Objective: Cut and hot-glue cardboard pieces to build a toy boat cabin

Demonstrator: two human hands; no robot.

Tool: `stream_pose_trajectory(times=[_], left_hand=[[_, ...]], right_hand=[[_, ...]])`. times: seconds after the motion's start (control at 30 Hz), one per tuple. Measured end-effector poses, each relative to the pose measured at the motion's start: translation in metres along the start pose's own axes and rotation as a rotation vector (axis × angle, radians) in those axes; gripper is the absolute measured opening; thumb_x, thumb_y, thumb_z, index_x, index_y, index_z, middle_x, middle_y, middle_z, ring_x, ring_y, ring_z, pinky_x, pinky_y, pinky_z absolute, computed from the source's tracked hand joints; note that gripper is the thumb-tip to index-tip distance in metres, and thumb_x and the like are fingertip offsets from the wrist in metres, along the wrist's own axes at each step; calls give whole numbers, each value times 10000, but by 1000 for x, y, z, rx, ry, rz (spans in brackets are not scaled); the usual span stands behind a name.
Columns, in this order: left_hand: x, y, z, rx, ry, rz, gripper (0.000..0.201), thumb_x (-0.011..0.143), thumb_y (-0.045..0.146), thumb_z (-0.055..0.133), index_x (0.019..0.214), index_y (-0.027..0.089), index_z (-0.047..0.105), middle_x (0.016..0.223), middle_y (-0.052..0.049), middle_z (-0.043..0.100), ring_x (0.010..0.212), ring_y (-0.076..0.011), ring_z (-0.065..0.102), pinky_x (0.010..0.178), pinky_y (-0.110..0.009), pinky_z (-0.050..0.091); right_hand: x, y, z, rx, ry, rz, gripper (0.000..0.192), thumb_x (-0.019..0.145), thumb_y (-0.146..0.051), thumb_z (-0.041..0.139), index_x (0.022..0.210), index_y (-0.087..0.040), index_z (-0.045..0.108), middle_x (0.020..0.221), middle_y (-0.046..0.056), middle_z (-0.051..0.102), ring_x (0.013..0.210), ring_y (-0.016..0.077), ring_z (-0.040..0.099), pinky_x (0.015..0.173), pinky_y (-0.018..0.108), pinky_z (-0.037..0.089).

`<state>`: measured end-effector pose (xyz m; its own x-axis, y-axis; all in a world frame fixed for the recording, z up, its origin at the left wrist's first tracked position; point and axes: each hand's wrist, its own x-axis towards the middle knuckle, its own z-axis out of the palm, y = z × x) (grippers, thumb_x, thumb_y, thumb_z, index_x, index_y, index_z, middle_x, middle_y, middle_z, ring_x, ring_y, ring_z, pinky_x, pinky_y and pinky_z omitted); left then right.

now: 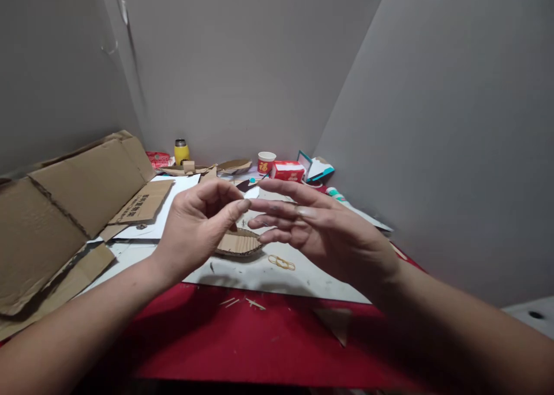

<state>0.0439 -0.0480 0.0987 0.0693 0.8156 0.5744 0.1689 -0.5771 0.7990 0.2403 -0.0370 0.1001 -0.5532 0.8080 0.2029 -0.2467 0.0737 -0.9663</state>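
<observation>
My left hand is raised over the table with thumb and index finger pinched together at a fingertip of my right hand. Whether anything small sits in that pinch is too fine to make out. The fingers of my right hand are stretched out and slightly apart, palm turned inward, with dark smudges on the fingertips. Beneath the hands, a rounded cardboard piece lies on a white board, partly hidden by them. A gold, looped clip-like piece rests just right of it.
Large folded cardboard stands at the left. Thin sticks lie on the red cloth. Behind are a yellow bottle, a red-and-white paper cup, a red tissue pack and cardboard scraps. Grey walls enclose the table.
</observation>
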Motion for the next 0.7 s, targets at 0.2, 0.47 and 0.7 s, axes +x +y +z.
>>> stream_pose_trajectory(times=[0.2,0.47,0.7], left_hand=[[-13,5,1,12,61,0,60,790,154,707,736,174,689,600,45,644,485,-70,580,464,-151,490],[-16,4,-2,-9,47,5,101,822,182,679,728,174,643,593,46,598,490,-71,549,472,-162,467],[-32,-6,-2,151,-17,106,207,914,273,552,724,200,588,606,31,578,505,-96,529,505,-216,439]], right_hand=[[-9,-3,8,68,-48,3,481,780,-361,649,1251,-293,573,1185,50,692,1065,259,667,871,418,549],[-10,2,11,-91,-40,13,656,755,-509,620,1367,-352,445,1264,44,646,1162,288,607,900,464,518],[1,7,12,-87,5,-132,445,856,-379,574,1293,-323,509,1196,34,668,1014,213,659,849,397,541]])
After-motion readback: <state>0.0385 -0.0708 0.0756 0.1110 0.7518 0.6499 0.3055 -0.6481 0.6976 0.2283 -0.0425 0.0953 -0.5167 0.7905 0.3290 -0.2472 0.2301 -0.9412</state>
